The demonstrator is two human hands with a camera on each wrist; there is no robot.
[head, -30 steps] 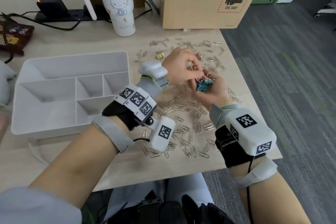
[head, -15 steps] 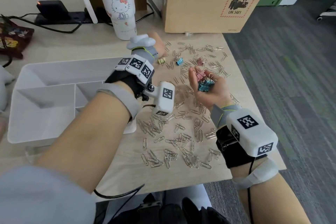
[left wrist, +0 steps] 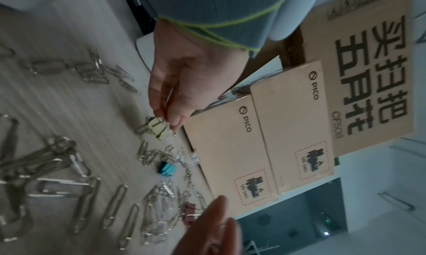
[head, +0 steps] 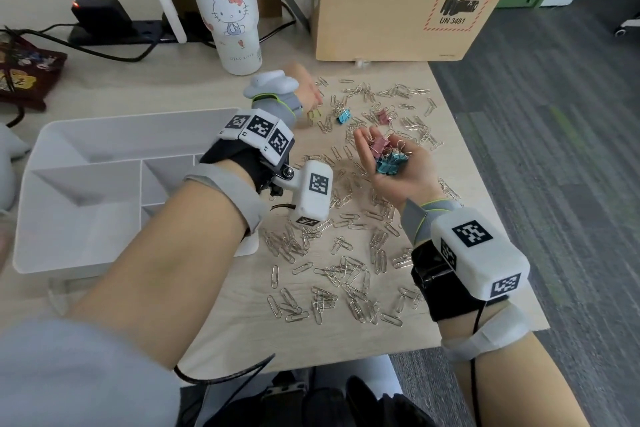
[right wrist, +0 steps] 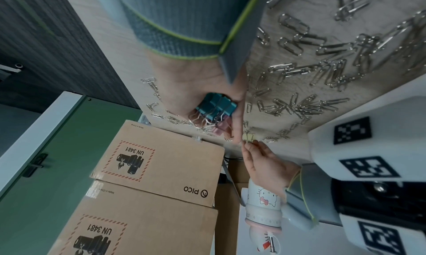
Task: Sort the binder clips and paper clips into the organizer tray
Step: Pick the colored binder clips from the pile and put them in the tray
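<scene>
My right hand [head: 394, 170] is held palm up above the table, fingers curled round a small heap of teal and pink binder clips [head: 389, 158], which also lie in the palm in the right wrist view [right wrist: 214, 109]. My left hand [head: 304, 90] reaches to the far side of the table. Its fingertips [left wrist: 170, 124] pinch the wire handles of a yellow binder clip [left wrist: 155, 129] that lies on the wood. A teal binder clip [head: 343, 118] and a pink one [head: 382, 116] lie loose nearby. Silver paper clips [head: 329, 288] are strewn over the table. The white organizer tray [head: 69, 243] stands at the left.
A Hello Kitty tumbler [head: 232, 10] stands behind my left hand, with stacked PICO cardboard boxes [head: 408, 7] to its right. A power strip with cables [head: 114, 28] and a dark pouch [head: 24, 76] are at the back left. The table's right edge [head: 485, 191] drops to carpet.
My left hand left the right palm and went to the far left, down onto the yellow binder clip. My right hand turned palm up, still holding its clips.
</scene>
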